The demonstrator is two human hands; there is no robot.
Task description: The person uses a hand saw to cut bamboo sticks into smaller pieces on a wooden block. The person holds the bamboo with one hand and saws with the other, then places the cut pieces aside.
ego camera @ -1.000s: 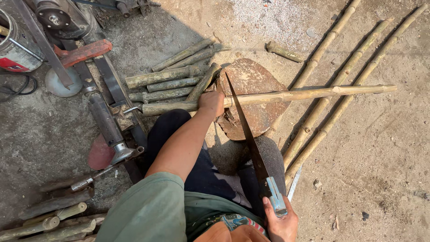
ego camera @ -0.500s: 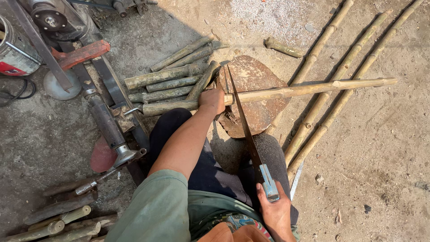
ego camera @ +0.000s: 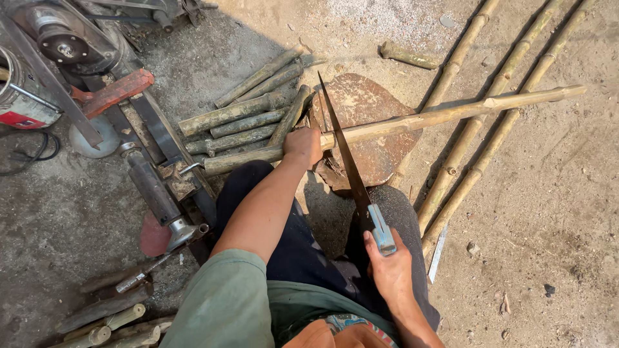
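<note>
Head view: my left hand (ego camera: 303, 145) clenches the long bamboo pole (ego camera: 451, 114) where it lies across the rust-brown stone block (ego camera: 361, 103); its fingertips are hidden under the pole. Right hand (ego camera: 390, 270) grips the saw (ego camera: 351, 177) by its pale blue handle, blade crossing the pole just beside the left hand (teeth too fine to make out). Cut bamboo pieces (ego camera: 248, 122) lie left of the block; metal tools (ego camera: 155, 187) crowd the shaded ground, partly cut off.

This is an outdoor workshop on bare dirt ground (ego camera: 554, 212). Cut bamboo pieces (ego camera: 248, 122) lie left of the flat stone (ego camera: 367, 103), long poles (ego camera: 509, 71) right of it, and a metal machine (ego camera: 71, 58) farther left.
</note>
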